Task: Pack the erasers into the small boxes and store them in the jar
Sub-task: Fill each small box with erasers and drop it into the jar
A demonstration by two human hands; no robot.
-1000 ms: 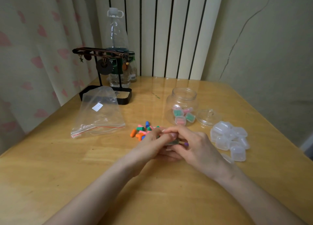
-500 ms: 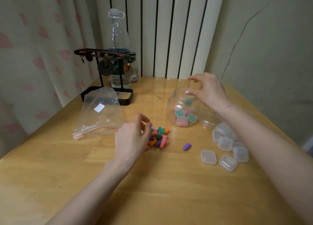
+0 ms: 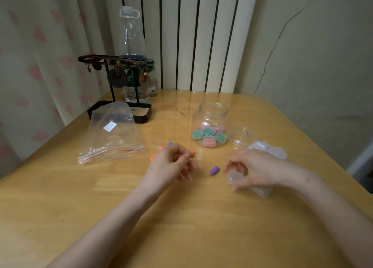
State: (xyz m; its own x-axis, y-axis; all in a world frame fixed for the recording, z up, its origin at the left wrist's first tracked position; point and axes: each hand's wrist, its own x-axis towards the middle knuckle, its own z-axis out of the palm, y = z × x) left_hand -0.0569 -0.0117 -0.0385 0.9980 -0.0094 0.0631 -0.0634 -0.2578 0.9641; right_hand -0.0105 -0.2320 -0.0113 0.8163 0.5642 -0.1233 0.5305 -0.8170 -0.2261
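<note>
Erasers [image 3: 170, 144] lie in a loose, many-coloured heap on the table [image 3: 181, 227], nearer to me than the jar and a little to its left. I note blue, pink and orange ends at the edges; the left hand [image 3: 171, 164] covers the bulk of the heap. One purple eraser [image 3: 214, 170] lies apart on bare wood between the two hands, touching neither.

Left hand: over the heap, fingers curled, thumb and forefinger drawn together. From this angle I cannot tell whether they pinch an eraser or nothing.

Right hand [image 3: 258, 168]: fingers and thumb curled round a small clear box [image 3: 234, 178], held just right of the purple eraser and close above the table.

Jar [image 3: 213, 108]: clear, upright, mouth uncovered, standing toward the far middle of the table. Several filled boxes [image 3: 209, 131] rest at its bottom, some with green contents, some with pink. Its lid [image 3: 242, 136] lies on the table just to the right of the jar.

Empty boxes [image 3: 268, 149]: a cluster of clear ones beyond the right hand, near the lid. One further clear box [image 3: 262, 192] lies beside the right wrist.

Other items: a clear zip bag [image 3: 113, 134] lies flat to the left of the heap, its far end over the base of a black stand [image 3: 119, 82]. A tall plastic bottle [image 3: 132, 45] stands behind the stand, at the far edge of the table.
</note>
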